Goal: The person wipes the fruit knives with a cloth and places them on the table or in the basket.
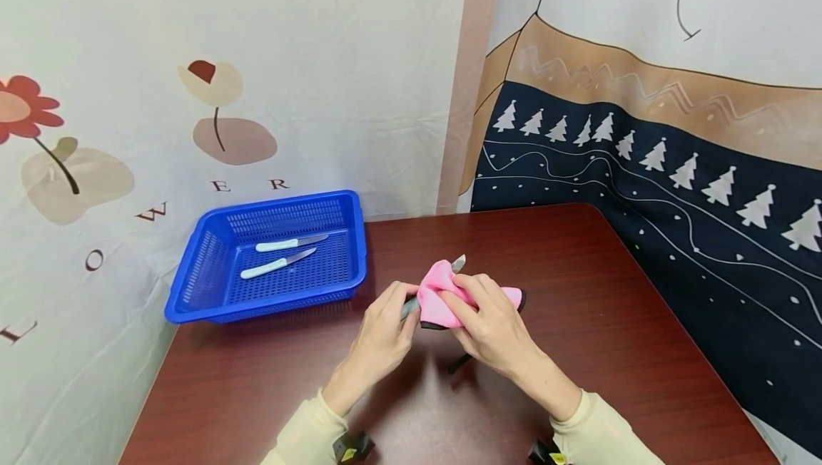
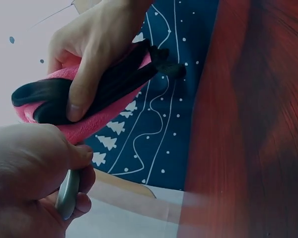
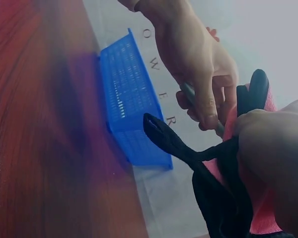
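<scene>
My left hand [image 1: 379, 333] grips a knife by its pale green handle [image 2: 68, 196], whose end shows below the fingers in the left wrist view. My right hand [image 1: 493, 319] pinches a pink cloth [image 1: 439, 281] with black edging [image 3: 216, 191] folded over the blade. In the head view the blade's tip [image 1: 459, 263] sticks out beyond the cloth, and the rest of the blade is hidden. Both hands are close together above the table, and a black strip [image 1: 459, 363] of the cloth hangs below the right hand.
A blue plastic basket [image 1: 270, 303] stands at the table's back left. Inside it lie two knives with pale handles, one farther back [image 1: 277, 245] and one nearer [image 1: 265, 268]. The brown table [image 1: 616, 351] meets printed cloth hangings [image 1: 385, 94] at the back and right.
</scene>
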`<move>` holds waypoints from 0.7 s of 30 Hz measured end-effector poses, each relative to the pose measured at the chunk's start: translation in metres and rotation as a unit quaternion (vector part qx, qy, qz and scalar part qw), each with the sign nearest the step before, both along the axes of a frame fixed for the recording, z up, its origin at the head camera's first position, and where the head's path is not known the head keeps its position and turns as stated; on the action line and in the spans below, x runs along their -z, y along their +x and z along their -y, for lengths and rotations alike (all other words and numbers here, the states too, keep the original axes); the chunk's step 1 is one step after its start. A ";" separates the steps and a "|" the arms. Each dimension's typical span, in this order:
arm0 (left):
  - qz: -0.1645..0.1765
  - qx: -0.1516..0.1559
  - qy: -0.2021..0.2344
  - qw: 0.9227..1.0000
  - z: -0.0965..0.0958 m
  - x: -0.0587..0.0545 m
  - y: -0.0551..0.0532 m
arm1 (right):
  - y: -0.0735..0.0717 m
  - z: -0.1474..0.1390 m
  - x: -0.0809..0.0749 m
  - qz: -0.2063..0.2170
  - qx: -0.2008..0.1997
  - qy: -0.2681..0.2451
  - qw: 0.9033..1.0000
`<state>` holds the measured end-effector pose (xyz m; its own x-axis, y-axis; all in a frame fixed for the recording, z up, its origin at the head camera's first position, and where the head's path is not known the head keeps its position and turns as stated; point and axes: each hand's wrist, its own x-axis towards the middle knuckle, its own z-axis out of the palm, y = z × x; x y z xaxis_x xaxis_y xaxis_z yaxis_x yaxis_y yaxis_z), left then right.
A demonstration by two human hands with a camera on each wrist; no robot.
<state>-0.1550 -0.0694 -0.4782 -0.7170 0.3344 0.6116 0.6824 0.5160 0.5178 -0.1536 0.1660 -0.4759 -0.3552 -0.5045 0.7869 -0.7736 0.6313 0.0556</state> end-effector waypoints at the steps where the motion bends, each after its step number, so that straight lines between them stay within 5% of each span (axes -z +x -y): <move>1: 0.000 0.001 -0.003 1.000 0.000 0.000 0.000 | 0.000 0.000 0.001 0.001 0.003 0.004 1.000; 21: 0.015 -0.010 -0.026 1.000 -0.003 0.002 0.003 | -0.010 -0.018 -0.010 0.031 0.079 -0.023 0.996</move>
